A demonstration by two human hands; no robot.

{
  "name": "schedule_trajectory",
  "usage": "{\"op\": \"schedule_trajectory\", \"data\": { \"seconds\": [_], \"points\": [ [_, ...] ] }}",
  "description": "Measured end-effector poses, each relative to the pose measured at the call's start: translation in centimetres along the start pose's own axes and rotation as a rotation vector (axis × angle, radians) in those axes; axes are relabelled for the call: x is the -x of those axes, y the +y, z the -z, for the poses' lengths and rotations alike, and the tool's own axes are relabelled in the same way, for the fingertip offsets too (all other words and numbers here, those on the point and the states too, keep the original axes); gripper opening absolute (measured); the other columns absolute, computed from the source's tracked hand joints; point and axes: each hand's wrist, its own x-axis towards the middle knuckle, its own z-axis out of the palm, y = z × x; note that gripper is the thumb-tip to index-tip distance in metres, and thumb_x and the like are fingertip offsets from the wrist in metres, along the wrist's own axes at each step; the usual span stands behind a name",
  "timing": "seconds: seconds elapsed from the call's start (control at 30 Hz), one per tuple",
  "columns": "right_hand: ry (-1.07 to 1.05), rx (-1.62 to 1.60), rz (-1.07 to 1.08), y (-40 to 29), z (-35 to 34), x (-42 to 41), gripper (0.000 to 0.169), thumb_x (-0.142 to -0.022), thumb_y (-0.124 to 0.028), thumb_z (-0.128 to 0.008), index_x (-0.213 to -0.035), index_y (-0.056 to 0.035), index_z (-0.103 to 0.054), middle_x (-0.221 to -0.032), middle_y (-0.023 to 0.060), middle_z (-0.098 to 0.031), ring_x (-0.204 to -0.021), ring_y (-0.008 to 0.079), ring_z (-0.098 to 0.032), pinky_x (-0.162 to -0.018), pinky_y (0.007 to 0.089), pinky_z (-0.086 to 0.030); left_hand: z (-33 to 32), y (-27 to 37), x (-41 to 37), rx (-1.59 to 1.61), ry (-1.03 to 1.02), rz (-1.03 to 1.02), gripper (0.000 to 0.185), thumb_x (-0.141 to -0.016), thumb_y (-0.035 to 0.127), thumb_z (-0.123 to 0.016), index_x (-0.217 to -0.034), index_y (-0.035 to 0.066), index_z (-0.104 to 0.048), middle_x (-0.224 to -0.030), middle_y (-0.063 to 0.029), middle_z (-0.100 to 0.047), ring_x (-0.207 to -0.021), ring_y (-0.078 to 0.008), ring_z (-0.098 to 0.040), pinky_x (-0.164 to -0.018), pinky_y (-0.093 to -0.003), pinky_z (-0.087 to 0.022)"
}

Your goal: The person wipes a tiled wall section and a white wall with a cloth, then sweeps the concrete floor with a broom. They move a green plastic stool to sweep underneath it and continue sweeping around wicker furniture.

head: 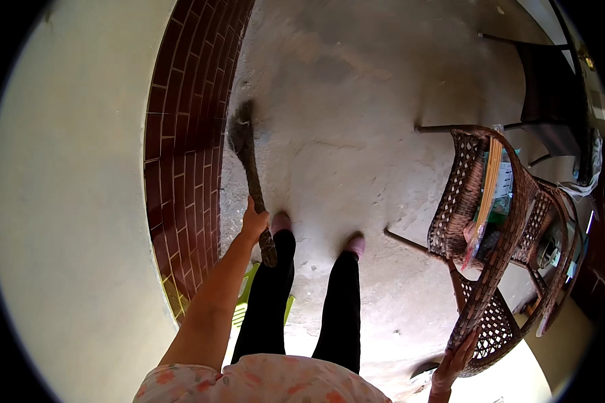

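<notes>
My left hand grips the handle of a short hand broom. The broom's dark bristles reach the concrete floor beside the tiled foot of the wall, and the handle's end hangs over my left leg. On the other side, my right hand holds the woven rim of a brown wicker armchair. A bundle of thin wooden sticks in clear plastic lies on the chair's seat, together with a blue-green package that bears writing.
Dark red wall tiles run along the left. Behind my left leg stands a lime-green plastic stool or chair, partly hidden. A second wicker chair is beyond the first, and a dark chair stands at upper right. Concrete floor lies between.
</notes>
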Motion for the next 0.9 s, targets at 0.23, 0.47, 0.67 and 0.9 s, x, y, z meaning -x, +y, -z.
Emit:
{"op": "schedule_trajectory", "data": {
  "seconds": [0.23, 0.47, 0.67, 0.9],
  "points": [
    [0.018, 0.0, -0.024, -0.2, 0.5, 0.4, 0.059, -0.091, -0.017, -0.038, -0.146, 0.0009, -0.025, -0.149, 0.0262, -0.023, -0.137, 0.0432, -0.025, -0.111, 0.0511, -0.021, 2.1, 0.2, 7.3, -0.043, -0.065, -0.017, 0.086, -0.08, 0.001, -0.055, -0.151, 0.017, -0.009, -0.083, -0.0091, -0.057, -0.055, -0.017, -0.055, -0.049, -0.034, -0.047],
    [0.129, 0.275, 0.166, -2.6, -0.8, -0.4, 0.052, -0.097, -0.023, -0.037, -0.145, -0.0041, -0.029, -0.15, 0.0226, -0.023, -0.139, 0.0425, -0.021, -0.11, 0.0563, -0.02, -0.3, 2.1, 6.0, 0.241, -0.163, 0.119, 0.085, -0.079, -0.001, -0.057, -0.151, 0.019, -0.015, -0.079, -0.0051, -0.052, -0.052, -0.0152, -0.05, -0.045, -0.031, -0.045],
    [-0.269, -0.592, 0.208, -16.3, -15.9, -6.8, 0.051, -0.094, -0.017, -0.052, -0.139, 0.0012, -0.036, -0.139, 0.021, -0.042, -0.129, 0.0366, -0.041, -0.099, 0.0391, -0.041, -0.5, -1.6, 13.8, 0.238, -0.028, 0.061, 0.071, -0.082, 0.005, -0.06, -0.145, 0.013, -0.028, -0.077, -0.006, -0.054, -0.052, -0.0148, -0.054, -0.042, -0.0312, -0.046],
    [-1.189, -0.984, -0.287, -27.0, -41.2, -8.1, 0.051, -0.095, -0.044, -0.048, -0.132, -0.0087, -0.049, -0.095, 0.0028, -0.062, -0.082, 0.014, -0.054, -0.074, 0.0281, -0.045, -1.0, -9.2, 7.7, 0.453, 0.227, 0.189, 0.021, -0.085, 0.016, -0.051, -0.104, 0.006, -0.051, -0.078, -0.008, -0.056, -0.063, -0.015, -0.057, -0.052, -0.0313, -0.046]
  ]
}}
